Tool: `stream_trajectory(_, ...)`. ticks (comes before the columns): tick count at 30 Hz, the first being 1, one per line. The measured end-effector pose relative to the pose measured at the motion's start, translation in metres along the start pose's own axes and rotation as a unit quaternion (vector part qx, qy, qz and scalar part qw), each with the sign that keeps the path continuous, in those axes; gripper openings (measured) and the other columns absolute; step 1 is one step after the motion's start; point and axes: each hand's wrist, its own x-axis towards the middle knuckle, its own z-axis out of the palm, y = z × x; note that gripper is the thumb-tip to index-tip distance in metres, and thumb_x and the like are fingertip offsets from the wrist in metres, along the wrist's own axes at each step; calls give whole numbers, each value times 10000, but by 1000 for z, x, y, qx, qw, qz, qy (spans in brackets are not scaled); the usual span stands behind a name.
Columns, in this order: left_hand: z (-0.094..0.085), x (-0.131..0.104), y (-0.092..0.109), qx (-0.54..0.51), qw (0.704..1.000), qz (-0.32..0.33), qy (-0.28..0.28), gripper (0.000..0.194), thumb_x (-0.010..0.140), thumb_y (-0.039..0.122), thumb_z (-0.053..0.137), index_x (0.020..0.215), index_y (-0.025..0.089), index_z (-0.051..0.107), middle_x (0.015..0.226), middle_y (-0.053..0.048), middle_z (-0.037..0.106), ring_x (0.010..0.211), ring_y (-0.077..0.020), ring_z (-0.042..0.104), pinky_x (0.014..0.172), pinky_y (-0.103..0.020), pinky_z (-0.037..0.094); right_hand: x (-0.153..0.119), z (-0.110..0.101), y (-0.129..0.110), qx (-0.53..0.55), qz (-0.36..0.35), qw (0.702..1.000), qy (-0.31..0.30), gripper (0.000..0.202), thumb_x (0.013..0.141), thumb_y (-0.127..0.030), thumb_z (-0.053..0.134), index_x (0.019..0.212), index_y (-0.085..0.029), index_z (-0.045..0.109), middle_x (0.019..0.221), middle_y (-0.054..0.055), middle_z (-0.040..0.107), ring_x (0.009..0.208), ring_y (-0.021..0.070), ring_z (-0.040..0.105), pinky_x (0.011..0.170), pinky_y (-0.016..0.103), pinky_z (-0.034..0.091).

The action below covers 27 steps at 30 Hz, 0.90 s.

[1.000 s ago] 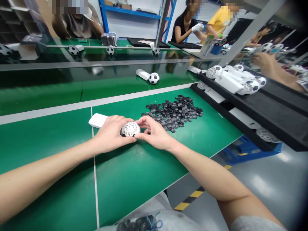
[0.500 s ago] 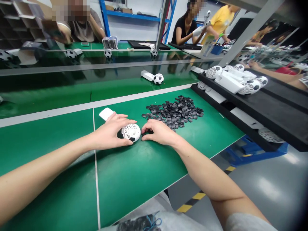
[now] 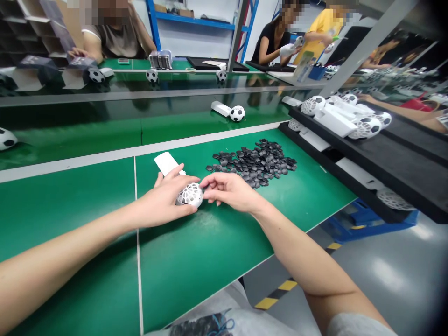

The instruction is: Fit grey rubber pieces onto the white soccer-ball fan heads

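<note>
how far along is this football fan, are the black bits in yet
Done: finished black-and-white fans lie on the conveyor, like the finished fan.
In hand: the left hand grips the white lattice ball by its white handle; the right hand pinches at its edge.
Left: its cells look mostly unfilled, and the pile of black pieces is still large.

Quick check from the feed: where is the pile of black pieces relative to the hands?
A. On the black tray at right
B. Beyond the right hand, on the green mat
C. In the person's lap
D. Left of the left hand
B: the black pieces lie heaped on the green mat just past the right hand.
</note>
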Motion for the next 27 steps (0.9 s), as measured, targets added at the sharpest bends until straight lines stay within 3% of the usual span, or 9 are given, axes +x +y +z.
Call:
stream_trajectory(2,0,1,1,-19,1000,-9,0,542,755,410,536,1256,233,428,1381,-52,407,1375,-331,0,1066,-591,139,0,-1,0,-29,-33,999,13,148,791,-250,589,918,-182,622,739,-6,599,648,100,570,571,230,473)
stream_trajectory(5,-2,0,0,-26,1000,10,-3,522,736,375,541,1225,212,454,1369,-48,420,1377,-318,10,1083,-522,193,0,-3,-1,-154,-127,977,72,99,805,-248,589,843,-206,670,772,1,593,754,116,554,734,280,464)
stream_trajectory(7,-6,-1,-2,-26,999,22,-15,508,732,361,539,1213,215,462,1365,-44,426,1379,-307,22,1086,-499,208,-1,-3,-2,-189,-146,967,88,86,801,-253,600,827,-212,672,772,1,580,771,120,540,748,282,455)
stream_trajectory(12,-11,-3,-6,-24,999,23,-25,504,728,329,537,1211,216,453,1396,-45,388,1381,-295,26,1084,-482,217,-2,1,-2,-54,-63,996,16,82,774,-239,612,821,-172,604,754,-5,601,688,99,559,652,245,474)
stream_trajectory(16,-9,-2,-4,-26,999,23,-21,496,690,265,525,1178,193,468,1397,-59,380,1379,-304,27,1083,-490,220,-2,7,-2,9,-12,1000,-28,95,772,-238,602,807,-158,566,707,-9,594,656,96,570,591,221,469)
stream_trajectory(20,-5,0,-4,-42,999,29,-11,467,663,255,546,1121,186,489,1371,-73,405,1375,-326,25,1086,-510,203,2,10,0,-10,-37,999,-18,88,747,-221,628,773,-150,582,733,-12,573,658,84,533,629,223,451)
stream_trajectory(25,5,2,-7,-77,996,33,43,413,725,460,573,1043,202,518,1268,-70,497,1376,-312,52,1089,-510,194,7,11,5,1,-41,999,-4,114,732,-240,650,763,-148,589,724,-15,575,657,90,525,647,233,442)
stream_trajectory(27,9,3,-7,-84,994,35,64,369,742,451,557,1011,201,524,1226,-65,524,1376,-304,61,1091,-507,191,8,11,6,13,-34,999,2,123,712,-237,668,736,-148,586,691,-22,573,637,88,519,642,233,437)
